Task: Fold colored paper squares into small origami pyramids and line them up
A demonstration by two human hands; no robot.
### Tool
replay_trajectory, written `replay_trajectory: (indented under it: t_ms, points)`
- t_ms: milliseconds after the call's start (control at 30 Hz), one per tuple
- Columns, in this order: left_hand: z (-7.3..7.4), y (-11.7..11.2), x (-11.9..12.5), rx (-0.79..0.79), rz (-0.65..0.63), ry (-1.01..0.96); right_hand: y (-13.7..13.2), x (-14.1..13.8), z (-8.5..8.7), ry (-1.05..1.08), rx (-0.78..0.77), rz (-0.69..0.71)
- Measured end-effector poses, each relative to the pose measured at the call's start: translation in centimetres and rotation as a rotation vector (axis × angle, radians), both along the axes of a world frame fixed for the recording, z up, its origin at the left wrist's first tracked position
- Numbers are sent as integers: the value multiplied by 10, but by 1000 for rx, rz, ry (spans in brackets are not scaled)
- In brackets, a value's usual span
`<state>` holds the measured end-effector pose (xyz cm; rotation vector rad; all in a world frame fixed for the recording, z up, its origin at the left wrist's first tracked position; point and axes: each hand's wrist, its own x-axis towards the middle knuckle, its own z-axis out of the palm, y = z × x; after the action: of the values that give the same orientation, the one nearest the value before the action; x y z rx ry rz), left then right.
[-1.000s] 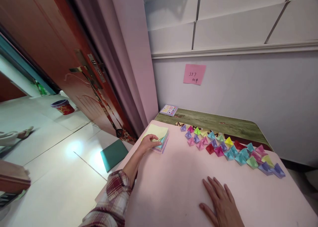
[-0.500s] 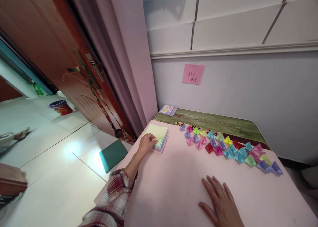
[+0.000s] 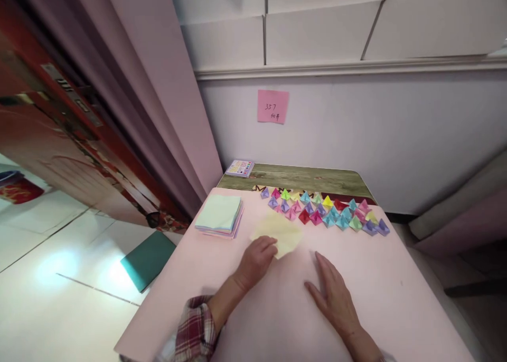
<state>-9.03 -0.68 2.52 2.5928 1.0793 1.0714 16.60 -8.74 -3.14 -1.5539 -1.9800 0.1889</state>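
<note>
Left hand pinches pale yellow paper sheet by near side, fingers curled; sheet on or just above pink tabletop, between paper stack and folded paper pieces. Right hand empty, thumb spread. I'd keep pinch light against creasing, sheet clear of folded paper pieces.

The sheet, the stack and the folded shapes look like thin matt paper, the tabletop smooth and matt, the board like grained wood, the sleeve soft cloth, the lock plate metal, and the floor tiles glossy.
</note>
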Motion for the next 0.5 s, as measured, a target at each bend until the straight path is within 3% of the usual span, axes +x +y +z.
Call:
replay_trajectory:
  t_ms: [67, 167, 333, 433, 500]
  points:
    - [-19, -11, 9, -133, -92, -70, 1, 1, 1, 64, 20, -90]
    - [-33, -21, 9, -336, -187, -145, 7, 1, 5, 63, 39, -70]
    - [-30, -26, -1, -609, -187, -221, 23, -2, 13, -38, 46, 173]
    - [-26, -25, -4, -679, -142, -246, 27, -4, 12, -93, 13, 345]
    - [-25, -25, -5, -696, -149, -255, 27, -4, 9, -89, 4, 363]
